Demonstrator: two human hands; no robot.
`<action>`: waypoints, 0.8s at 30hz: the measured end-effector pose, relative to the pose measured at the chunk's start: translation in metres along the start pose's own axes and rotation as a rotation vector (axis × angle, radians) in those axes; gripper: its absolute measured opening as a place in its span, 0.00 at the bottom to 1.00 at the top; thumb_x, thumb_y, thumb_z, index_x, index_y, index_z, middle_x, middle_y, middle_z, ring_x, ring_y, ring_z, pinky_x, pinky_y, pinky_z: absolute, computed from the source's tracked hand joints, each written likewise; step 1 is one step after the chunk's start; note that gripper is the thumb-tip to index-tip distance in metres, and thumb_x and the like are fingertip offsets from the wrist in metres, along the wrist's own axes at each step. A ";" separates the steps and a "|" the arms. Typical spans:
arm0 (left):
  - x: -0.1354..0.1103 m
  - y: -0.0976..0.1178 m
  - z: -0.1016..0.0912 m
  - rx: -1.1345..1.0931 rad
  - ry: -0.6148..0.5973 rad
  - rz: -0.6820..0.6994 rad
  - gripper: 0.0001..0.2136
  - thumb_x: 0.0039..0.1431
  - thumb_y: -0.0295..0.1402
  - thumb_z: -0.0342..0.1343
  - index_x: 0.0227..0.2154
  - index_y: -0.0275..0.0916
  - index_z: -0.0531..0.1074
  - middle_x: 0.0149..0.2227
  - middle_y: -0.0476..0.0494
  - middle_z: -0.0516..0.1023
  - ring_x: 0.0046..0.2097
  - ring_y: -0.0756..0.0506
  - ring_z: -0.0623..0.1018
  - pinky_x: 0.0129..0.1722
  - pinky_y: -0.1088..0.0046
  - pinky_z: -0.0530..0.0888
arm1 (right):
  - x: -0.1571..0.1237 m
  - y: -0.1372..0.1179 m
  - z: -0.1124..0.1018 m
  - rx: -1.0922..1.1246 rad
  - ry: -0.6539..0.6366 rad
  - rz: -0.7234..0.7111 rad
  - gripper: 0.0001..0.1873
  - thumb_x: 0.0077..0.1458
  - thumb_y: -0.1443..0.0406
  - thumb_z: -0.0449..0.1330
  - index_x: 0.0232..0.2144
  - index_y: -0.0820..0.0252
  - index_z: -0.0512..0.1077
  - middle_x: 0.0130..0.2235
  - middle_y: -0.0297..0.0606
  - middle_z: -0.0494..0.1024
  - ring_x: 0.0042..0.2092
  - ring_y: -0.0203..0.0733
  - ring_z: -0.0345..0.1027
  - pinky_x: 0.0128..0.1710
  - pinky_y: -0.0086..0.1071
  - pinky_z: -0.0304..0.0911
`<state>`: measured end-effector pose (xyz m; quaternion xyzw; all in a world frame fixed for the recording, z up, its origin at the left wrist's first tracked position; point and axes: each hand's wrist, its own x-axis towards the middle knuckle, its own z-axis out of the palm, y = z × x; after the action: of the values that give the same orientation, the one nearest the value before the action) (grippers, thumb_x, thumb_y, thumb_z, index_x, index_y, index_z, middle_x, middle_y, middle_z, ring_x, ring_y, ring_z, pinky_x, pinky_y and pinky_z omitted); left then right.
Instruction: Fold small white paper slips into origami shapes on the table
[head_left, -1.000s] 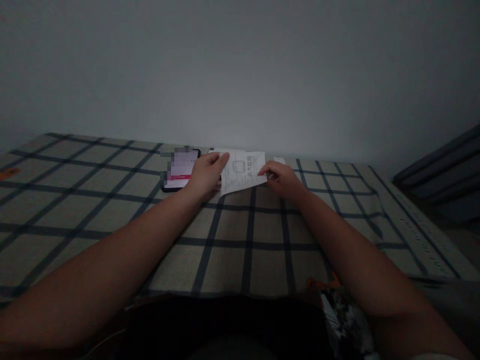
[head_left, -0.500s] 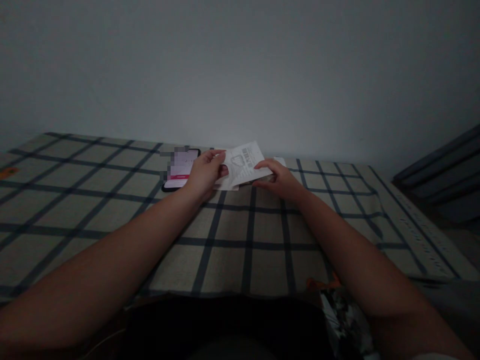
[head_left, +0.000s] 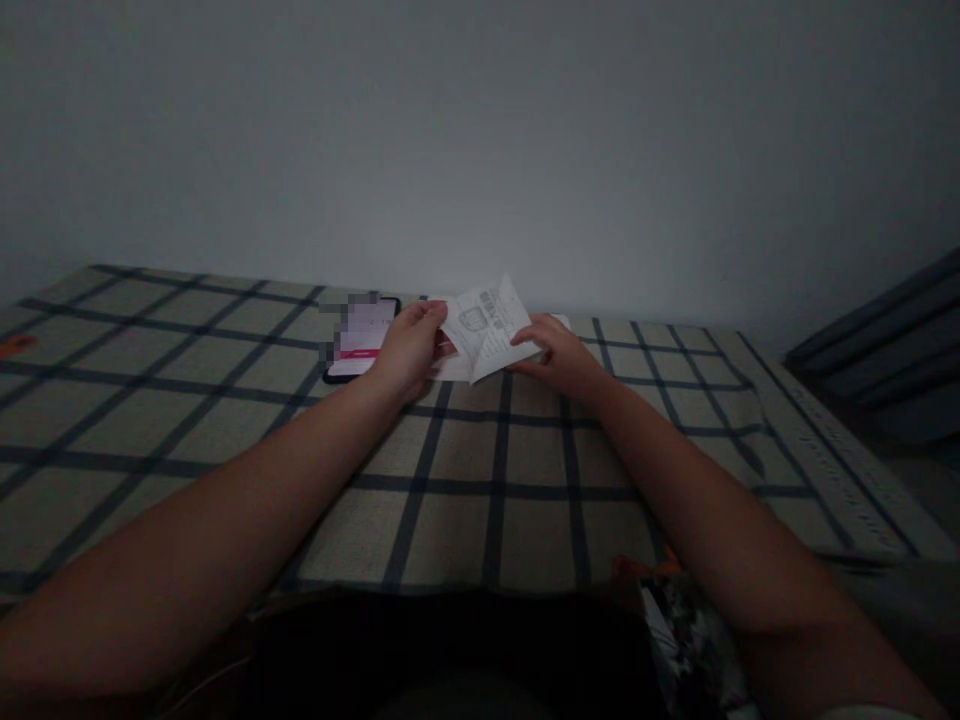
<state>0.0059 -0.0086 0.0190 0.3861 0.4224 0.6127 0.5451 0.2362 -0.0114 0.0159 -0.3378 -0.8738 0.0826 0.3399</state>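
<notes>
- Paper (head_left: 491, 325): white, creased, bent along a fold, with grey print and a small drawing; tilted over the checked surface (head_left: 465, 455).
- Left hand (head_left: 407, 350): grip clamped on the paper's left edge, beside the phone (head_left: 369, 340).
- Right hand (head_left: 562, 356): grip pinched on its right side.

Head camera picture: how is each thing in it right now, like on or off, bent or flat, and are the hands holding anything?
White printed paper sheet: bent, with a crease, raised between both hands
Left hand: pinching the sheet's left edge
Right hand: gripping its right side
Black-edged rectangular phone: face up, screen lit
Beige cloth with dark blue checks: spread out, slightly rumpled at right
</notes>
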 end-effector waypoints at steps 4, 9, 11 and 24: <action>0.000 -0.001 -0.003 0.077 -0.064 0.017 0.08 0.56 0.33 0.60 0.38 0.38 0.73 0.40 0.44 0.79 0.37 0.49 0.78 0.36 0.73 0.75 | -0.001 0.000 -0.001 0.005 0.003 0.046 0.08 0.59 0.58 0.61 0.37 0.55 0.75 0.50 0.43 0.70 0.53 0.46 0.66 0.50 0.43 0.66; -0.007 0.000 -0.001 0.141 -0.229 0.012 0.11 0.51 0.34 0.64 0.37 0.38 0.77 0.37 0.45 0.79 0.35 0.50 0.76 0.34 0.75 0.72 | -0.001 -0.001 0.000 -0.017 0.030 0.045 0.10 0.59 0.58 0.61 0.31 0.58 0.77 0.54 0.45 0.67 0.52 0.46 0.67 0.52 0.45 0.65; -0.010 0.001 -0.001 0.155 -0.265 0.003 0.11 0.52 0.36 0.64 0.38 0.39 0.77 0.35 0.46 0.79 0.33 0.51 0.75 0.33 0.76 0.71 | 0.000 -0.003 0.001 -0.035 0.049 0.046 0.10 0.58 0.58 0.61 0.30 0.58 0.77 0.54 0.45 0.67 0.53 0.47 0.66 0.54 0.46 0.64; -0.013 -0.007 -0.003 0.226 -0.538 0.022 0.18 0.56 0.43 0.61 0.46 0.40 0.76 0.37 0.45 0.78 0.33 0.50 0.76 0.33 0.74 0.72 | 0.003 -0.008 -0.001 -0.094 0.065 -0.169 0.10 0.60 0.56 0.59 0.34 0.55 0.76 0.43 0.38 0.80 0.50 0.45 0.69 0.53 0.43 0.59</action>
<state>0.0064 -0.0216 0.0114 0.5974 0.3242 0.4433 0.5844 0.2313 -0.0156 0.0208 -0.2809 -0.8907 0.0014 0.3574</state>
